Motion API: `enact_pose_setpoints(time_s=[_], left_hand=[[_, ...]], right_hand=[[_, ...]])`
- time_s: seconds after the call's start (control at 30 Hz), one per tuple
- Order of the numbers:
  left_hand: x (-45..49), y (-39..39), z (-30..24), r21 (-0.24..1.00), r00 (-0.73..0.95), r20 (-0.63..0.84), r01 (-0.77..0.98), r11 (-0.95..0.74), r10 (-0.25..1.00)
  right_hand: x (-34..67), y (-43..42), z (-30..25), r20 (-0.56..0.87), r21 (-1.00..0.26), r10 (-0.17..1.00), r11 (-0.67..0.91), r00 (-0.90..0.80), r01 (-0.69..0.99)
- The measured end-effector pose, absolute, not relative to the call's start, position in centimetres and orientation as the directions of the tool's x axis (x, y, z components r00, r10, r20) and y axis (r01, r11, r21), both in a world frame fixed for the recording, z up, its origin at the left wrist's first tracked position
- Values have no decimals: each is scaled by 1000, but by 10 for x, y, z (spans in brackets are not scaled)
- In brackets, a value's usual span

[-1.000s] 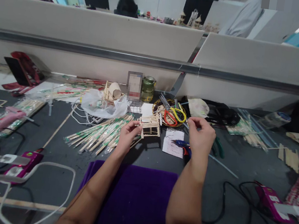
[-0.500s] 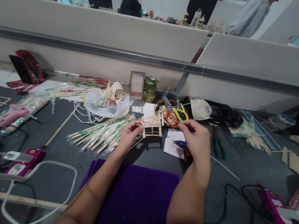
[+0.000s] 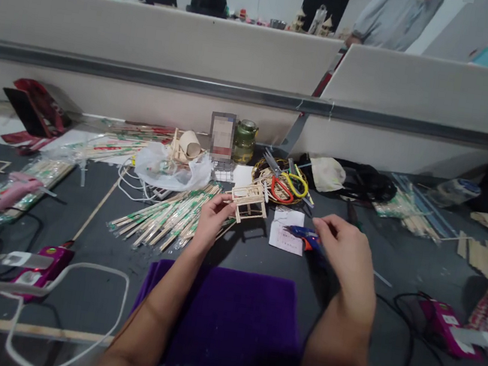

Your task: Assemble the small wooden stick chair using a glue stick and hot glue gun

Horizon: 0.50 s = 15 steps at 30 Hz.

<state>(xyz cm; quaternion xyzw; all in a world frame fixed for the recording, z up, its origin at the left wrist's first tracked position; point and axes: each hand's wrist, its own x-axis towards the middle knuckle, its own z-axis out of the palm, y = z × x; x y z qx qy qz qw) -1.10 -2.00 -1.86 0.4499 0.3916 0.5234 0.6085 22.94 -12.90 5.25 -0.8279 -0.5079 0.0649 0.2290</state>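
My left hand (image 3: 213, 218) pinches the left side of a small frame (image 3: 250, 203) built of thin wooden sticks, raised above the dark table. To its right, my right hand (image 3: 344, 245) hovers with thumb and forefinger pressed together. Anything between those fingertips is too small to make out. Just below and left of the right hand, a blue glue gun (image 3: 303, 234) rests with its nozzle over a printed sheet of paper (image 3: 283, 243). Red-handled scissors (image 3: 280, 191) and a yellow-handled pair (image 3: 296, 184) lie behind the frame.
Bundles of wrapped wooden sticks (image 3: 171, 215) lie left of my left hand. A pink glue gun (image 3: 18, 190) and power strip (image 3: 44, 264) are farther left. At the back stand a green glass jar (image 3: 245, 142) and a white plastic bag (image 3: 173, 170). Purple cloth (image 3: 226, 308) is in front.
My right hand has moved right and slightly down, away from the stick frame, its fingers still pinched. My left hand keeps the frame, now tilted a little. The view has shifted slightly.
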Motion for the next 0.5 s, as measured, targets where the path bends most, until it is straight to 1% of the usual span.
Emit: enact_pose_setpoints(time_s=[0.07, 0.1, 0.13, 0.2, 0.33, 0.5], left_hand=[[-10, -20, -17, 959, 137, -9, -281, 48, 990], [-10, -21, -16, 960, 136, -11, -277, 49, 991], [-10, -21, -15, 960, 137, -14, -274, 51, 990], [-9, -22, -14, 959, 139, -19, -277, 57, 990], [-9, -23, -13, 957, 132, -22, -284, 59, 991], [-8, -22, -13, 959, 125, -22, -279, 56, 992]], right_hand=[[240, -139, 35, 9, -251, 828, -541, 561, 803], [243, -142, 25, -65, -193, 807, -587, 587, 786], [246, -145, 15, -128, -164, 786, -618, 604, 769], [249, -146, -5, -202, -147, 760, -648, 618, 748], [253, -139, -33, -195, -133, 775, -627, 601, 767], [256, -135, -43, -230, -157, 774, -627, 590, 763]])
